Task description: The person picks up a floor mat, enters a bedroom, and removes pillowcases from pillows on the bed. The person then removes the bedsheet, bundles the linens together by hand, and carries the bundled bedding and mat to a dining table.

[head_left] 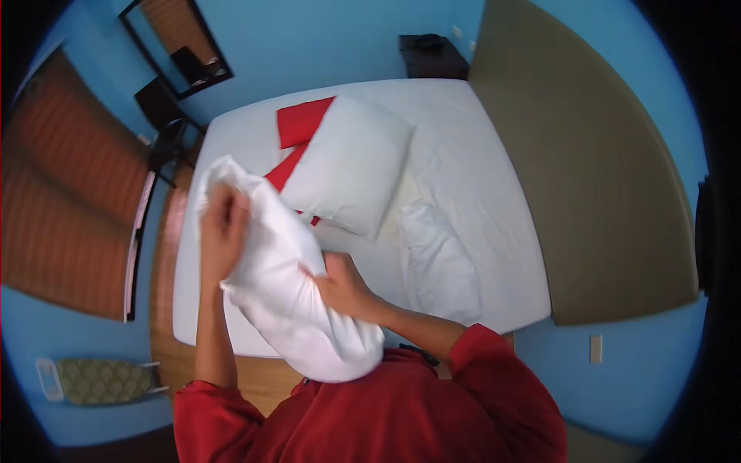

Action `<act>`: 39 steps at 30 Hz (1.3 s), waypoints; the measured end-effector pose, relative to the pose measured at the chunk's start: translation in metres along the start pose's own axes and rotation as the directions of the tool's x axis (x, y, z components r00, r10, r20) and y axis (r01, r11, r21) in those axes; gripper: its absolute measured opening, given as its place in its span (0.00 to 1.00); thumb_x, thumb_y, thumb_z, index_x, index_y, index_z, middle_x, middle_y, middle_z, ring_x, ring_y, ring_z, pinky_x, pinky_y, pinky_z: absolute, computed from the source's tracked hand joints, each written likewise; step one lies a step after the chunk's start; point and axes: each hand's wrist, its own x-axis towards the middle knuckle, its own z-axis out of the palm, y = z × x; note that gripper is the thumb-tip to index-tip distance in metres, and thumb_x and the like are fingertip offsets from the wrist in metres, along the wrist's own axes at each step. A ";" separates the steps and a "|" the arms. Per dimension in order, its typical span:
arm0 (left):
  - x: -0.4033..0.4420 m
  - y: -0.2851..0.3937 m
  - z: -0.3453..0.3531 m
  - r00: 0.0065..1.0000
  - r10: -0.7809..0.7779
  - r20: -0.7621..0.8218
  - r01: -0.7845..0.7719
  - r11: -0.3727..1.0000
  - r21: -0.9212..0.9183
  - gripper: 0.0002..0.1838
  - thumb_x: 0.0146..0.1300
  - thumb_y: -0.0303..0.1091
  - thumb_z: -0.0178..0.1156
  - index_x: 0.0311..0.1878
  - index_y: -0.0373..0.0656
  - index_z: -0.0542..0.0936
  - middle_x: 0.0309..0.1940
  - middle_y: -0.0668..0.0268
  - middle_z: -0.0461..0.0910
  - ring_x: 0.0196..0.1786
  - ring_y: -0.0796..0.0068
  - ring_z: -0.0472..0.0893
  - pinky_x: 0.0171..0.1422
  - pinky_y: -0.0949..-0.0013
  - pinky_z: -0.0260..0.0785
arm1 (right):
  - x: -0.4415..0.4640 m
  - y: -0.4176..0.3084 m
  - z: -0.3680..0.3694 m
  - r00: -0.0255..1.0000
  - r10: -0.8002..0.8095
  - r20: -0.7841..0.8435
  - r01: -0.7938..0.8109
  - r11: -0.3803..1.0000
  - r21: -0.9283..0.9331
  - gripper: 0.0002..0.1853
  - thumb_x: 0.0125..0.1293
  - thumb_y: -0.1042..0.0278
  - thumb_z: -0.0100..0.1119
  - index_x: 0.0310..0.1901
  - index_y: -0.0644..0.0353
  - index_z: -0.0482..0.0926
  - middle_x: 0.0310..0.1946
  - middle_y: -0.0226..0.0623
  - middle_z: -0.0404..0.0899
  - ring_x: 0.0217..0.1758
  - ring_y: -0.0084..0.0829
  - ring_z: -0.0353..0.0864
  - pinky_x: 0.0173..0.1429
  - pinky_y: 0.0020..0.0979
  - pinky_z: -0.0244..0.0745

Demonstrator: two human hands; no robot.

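Note:
A white pillow in a smooth, shiny white case is held slanting in front of my body, its lower end against my red shirt. My left hand is closed on the upper end of the case, fingers curled and a little blurred by motion. On the pillow's right side my right hand grips the cloth, thumb up and fingertips pressing into it. Beyond the hands, a large white square pillow lies on the bed, partly over red cloth pieces. A crumpled white pillowcase or flat pillow rests to its right.
The bed has a white sheet and a brown headboard on the right. A dark nightstand stands at the far corner. To the left are a dark chair, a mirror, window blinds and an ironing board.

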 end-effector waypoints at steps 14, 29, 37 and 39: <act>-0.157 -0.131 -0.038 0.315 -0.947 0.062 0.944 0.307 -0.120 0.20 0.60 0.44 0.39 0.47 0.39 0.68 0.38 0.60 0.74 0.39 0.66 0.72 0.44 0.65 0.62 | 0.003 0.044 0.067 0.874 0.175 0.454 -0.342 0.884 0.317 0.19 0.63 0.57 0.45 0.41 0.69 0.71 0.36 0.35 0.74 0.41 0.22 0.68 0.47 0.24 0.63; -0.019 0.114 -0.097 0.780 -0.488 0.390 0.440 0.873 0.212 0.20 0.41 0.38 0.67 0.35 0.34 0.76 0.25 0.65 0.77 0.27 0.80 0.75 0.32 0.74 0.66 | 0.048 -0.103 -0.064 0.369 -0.664 0.651 0.353 0.748 0.563 0.19 0.56 0.64 0.54 0.46 0.68 0.68 0.47 0.48 0.67 0.51 0.43 0.67 0.55 0.34 0.62; 0.011 0.134 -0.133 0.522 0.018 0.853 -0.203 0.974 0.103 0.10 0.40 0.33 0.66 0.27 0.42 0.78 0.18 0.66 0.75 0.19 0.68 0.74 0.23 0.74 0.64 | 0.128 -0.146 -0.100 0.528 -0.502 0.685 0.393 0.860 0.326 0.08 0.56 0.76 0.49 0.38 0.66 0.73 0.34 0.40 0.74 0.35 0.30 0.74 0.41 0.29 0.69; 0.014 0.136 -0.103 0.418 0.117 0.901 -0.303 0.953 0.017 0.12 0.42 0.33 0.64 0.31 0.40 0.77 0.23 0.63 0.77 0.24 0.65 0.77 0.28 0.72 0.67 | 0.097 -0.109 -0.062 0.323 -0.432 0.842 0.233 0.899 0.372 0.18 0.54 0.70 0.54 0.45 0.69 0.68 0.40 0.47 0.71 0.43 0.36 0.72 0.48 0.31 0.65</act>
